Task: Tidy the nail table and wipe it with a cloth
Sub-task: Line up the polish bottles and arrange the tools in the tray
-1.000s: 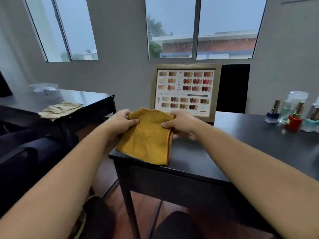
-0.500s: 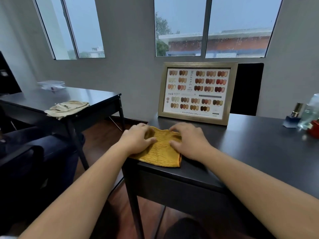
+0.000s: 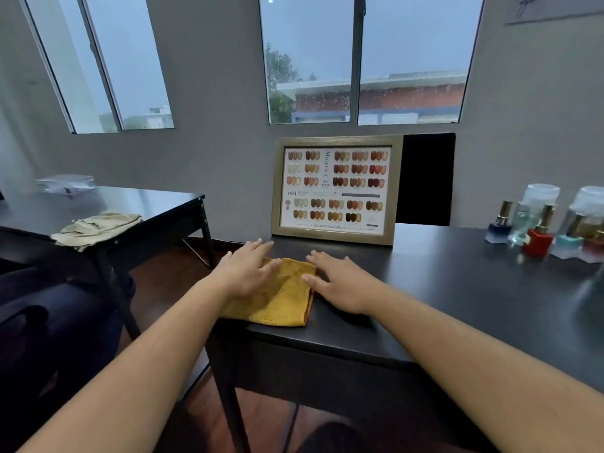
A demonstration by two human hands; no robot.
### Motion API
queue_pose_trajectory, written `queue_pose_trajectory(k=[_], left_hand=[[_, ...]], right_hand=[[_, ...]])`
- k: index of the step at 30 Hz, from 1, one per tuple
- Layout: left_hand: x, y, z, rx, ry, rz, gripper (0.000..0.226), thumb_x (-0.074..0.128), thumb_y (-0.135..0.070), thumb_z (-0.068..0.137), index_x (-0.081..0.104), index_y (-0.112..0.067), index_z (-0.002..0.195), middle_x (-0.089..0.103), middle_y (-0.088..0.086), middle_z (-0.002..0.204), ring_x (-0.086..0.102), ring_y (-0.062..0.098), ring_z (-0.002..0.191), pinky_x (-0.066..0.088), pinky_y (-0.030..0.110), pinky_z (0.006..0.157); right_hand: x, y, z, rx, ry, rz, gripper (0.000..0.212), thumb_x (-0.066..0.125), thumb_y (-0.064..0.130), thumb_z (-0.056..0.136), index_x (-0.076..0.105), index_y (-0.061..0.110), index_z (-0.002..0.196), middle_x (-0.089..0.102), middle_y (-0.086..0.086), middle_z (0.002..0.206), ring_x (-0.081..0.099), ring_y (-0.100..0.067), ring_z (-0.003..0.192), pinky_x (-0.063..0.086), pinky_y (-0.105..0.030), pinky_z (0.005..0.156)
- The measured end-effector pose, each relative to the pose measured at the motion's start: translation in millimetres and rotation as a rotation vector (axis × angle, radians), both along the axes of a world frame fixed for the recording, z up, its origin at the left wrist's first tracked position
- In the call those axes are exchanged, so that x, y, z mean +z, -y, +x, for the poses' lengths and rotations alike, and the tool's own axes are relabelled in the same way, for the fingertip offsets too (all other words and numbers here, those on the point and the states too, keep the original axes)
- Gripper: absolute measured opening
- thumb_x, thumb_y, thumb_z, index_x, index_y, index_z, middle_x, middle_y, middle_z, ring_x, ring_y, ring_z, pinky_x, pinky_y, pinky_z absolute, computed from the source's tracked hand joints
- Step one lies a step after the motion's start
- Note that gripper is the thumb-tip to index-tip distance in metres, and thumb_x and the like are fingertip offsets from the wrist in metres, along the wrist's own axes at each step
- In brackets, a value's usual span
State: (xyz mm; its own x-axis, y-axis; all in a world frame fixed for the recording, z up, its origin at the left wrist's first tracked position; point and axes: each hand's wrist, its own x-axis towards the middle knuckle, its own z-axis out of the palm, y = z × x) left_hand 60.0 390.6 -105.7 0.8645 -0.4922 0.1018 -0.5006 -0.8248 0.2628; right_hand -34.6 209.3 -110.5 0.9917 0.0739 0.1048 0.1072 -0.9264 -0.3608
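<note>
Showing "024", a nail-colour chart [image 3: 336,191] stands behind left grip [image 3: 248,273] and right grip [image 3: 340,286], both spread flat, touching mustard cloth [image 3: 281,304].

The dark table [image 3: 457,289] has a broad bare stretch running from just right of the right hand [image 3: 341,284] to the bottles [image 3: 538,238]. These crowd the far right rear, and how far that cluster runs past the picture's edge is hard to tell. At the back a framed colour chart [image 3: 336,188] stands upright close beyond the fingertips, barring any forward sweep there. The left front corner is taken up by the folded yellow cloth [image 3: 284,302] under the flat left hand [image 3: 248,273]. Left of that corner, an open gap over the floor separates a second table [image 3: 147,204].
</note>
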Motion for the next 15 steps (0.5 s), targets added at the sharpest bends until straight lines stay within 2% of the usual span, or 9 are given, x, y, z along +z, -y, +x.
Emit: queue_pose_trajectory(k=[2,4,6,9,15], left_hand=[[19.8,30.2,-12.0,-0.069,0.099,-0.105,0.058,0.038,-0.048,0.094,0.029,-0.022,0.144,0.029,0.002,0.153,0.025,0.019,0.141,0.023,0.045,0.115],[39.7,71.9,-29.8,-0.178,0.169,-0.177,0.054,0.042,-0.047,0.092,0.036,-0.023,0.140,0.038,0.001,0.149,0.034,0.019,0.136,0.031,0.045,0.111],[56.0,117.7,-49.3,-0.291,0.226,-0.228,0.050,0.045,-0.046,0.092,0.041,-0.024,0.136,0.043,0.001,0.144,0.039,0.020,0.132,0.034,0.044,0.108],[75.5,190.9,-80.6,-0.429,0.285,-0.286,0.046,0.047,-0.044,0.091,0.046,-0.024,0.132,0.047,-0.001,0.139,0.043,0.020,0.128,0.038,0.041,0.104],[87.7,305.3,-120.5,-0.543,0.285,-0.273,0.047,0.049,-0.044,0.089,0.047,-0.023,0.131,0.047,0.000,0.138,0.043,0.022,0.126,0.039,0.044,0.102]], right_hand=[[16.6,22.9,-13.6,-0.073,0.143,0.112,0.056,0.047,0.043,0.094,0.039,0.018,0.143,0.037,-0.002,0.151,0.032,-0.017,0.140,0.023,-0.033,0.115],[34.8,55.7,-34.0,-0.169,0.267,0.140,0.047,0.054,0.039,0.092,0.051,0.018,0.134,0.053,-0.002,0.138,0.047,-0.019,0.127,0.036,-0.028,0.104],[51.0,92.5,-58.0,-0.245,0.344,0.144,0.037,0.057,0.034,0.090,0.059,0.018,0.124,0.062,-0.001,0.125,0.055,-0.017,0.115,0.039,-0.022,0.092],[72.7,155.4,-99.3,-0.370,0.431,0.147,0.028,0.060,0.026,0.089,0.065,0.016,0.114,0.069,0.000,0.112,0.061,-0.012,0.104,0.039,-0.017,0.086],[102.4,262.2,-164.7,-0.643,0.532,0.078,0.017,0.062,0.024,0.087,0.070,0.016,0.100,0.072,-0.002,0.094,0.064,-0.014,0.084,0.046,-0.022,0.078]])
